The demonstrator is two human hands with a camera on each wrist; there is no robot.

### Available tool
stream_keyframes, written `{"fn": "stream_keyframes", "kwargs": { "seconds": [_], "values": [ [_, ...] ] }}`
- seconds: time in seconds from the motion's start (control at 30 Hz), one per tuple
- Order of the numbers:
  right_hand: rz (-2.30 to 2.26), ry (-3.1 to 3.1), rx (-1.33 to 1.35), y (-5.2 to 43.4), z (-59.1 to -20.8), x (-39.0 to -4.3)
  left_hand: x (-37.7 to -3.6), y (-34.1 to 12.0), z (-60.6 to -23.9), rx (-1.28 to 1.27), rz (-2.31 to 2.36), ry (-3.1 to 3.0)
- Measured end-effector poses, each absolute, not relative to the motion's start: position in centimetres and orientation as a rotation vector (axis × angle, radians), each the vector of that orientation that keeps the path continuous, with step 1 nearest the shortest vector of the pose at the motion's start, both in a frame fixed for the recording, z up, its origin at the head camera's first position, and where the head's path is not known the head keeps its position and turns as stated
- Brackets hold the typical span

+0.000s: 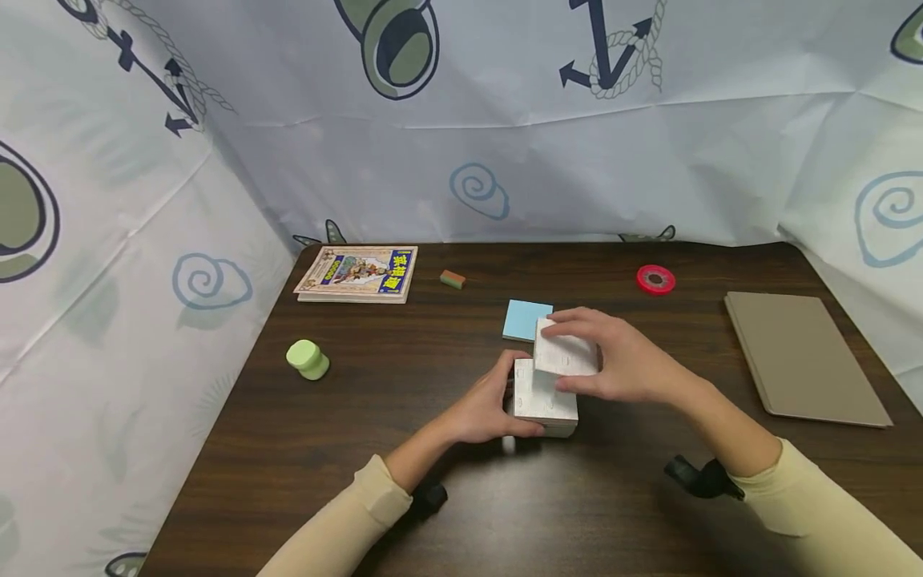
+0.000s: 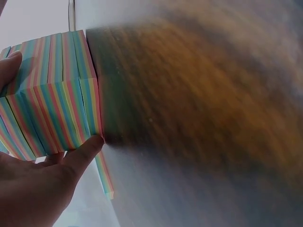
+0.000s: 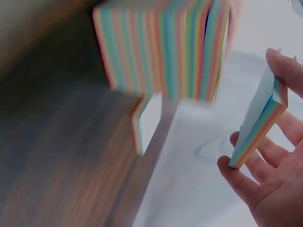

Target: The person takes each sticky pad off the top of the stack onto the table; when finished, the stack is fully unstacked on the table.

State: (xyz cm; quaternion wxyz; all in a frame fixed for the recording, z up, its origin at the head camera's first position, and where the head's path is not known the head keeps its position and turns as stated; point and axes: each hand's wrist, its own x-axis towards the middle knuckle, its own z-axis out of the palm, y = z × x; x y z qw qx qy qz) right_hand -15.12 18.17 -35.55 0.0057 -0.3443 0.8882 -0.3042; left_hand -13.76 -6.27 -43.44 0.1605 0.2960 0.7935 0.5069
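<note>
A cube of note paper (image 1: 546, 401) stands on the dark table (image 1: 324, 449), white on top with rainbow-striped edges (image 2: 61, 71). My left hand (image 1: 508, 401) grips its left side, thumb (image 2: 85, 150) on the near corner. My right hand (image 1: 577, 346) pinches a thinner stack of notes (image 1: 566, 354) taken from the cube and holds it tilted just above the cube's far right corner. In the right wrist view that stack (image 3: 259, 124) sits between my fingertips, apart from the cube (image 3: 161, 47). A small slab of notes (image 3: 147, 120) lies by the cube's base.
A blue sticky pad (image 1: 526, 319) lies just behind the cube. A green jar (image 1: 308, 359) stands at the left, with a picture book (image 1: 358, 272) and an eraser (image 1: 452, 278) behind. Red tape roll (image 1: 655, 279) and a grey notebook (image 1: 800, 357) lie at the right. Curtains wall the table.
</note>
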Motion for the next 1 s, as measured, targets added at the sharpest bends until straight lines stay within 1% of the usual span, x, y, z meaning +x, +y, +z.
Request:
{"fn": "stream_keyframes", "kwargs": {
  "seconds": [0.1, 0.23, 0.4, 0.53, 0.63, 1.0],
  "values": [
    [-0.933, 2.842, -0.959, 19.6, -36.2, -17.2, -13.8, -6.2, -43.5, 0.826, 1.435, 2.278],
    [-0.876, 2.895, -0.788, 21.5, -38.3, -20.0, -13.8, -6.0, -43.4, 0.814, 1.429, 2.294],
    [-0.849, 2.889, -0.738, 22.8, -41.7, -22.3, -13.8, -5.9, -43.3, 0.812, 1.439, 2.296],
    [-0.808, 2.893, -0.766, 23.0, -43.8, -23.1, -13.8, -5.9, -43.3, 0.806, 1.431, 2.297],
    [-0.777, 2.885, -0.782, 22.5, -44.6, -23.4, -13.8, -6.0, -43.3, 0.795, 1.428, 2.292],
    [-0.648, 2.845, -0.748, 21.0, -44.6, -23.5, -13.7, -6.1, -43.2, 0.788, 1.421, 2.294]
  ]
}}
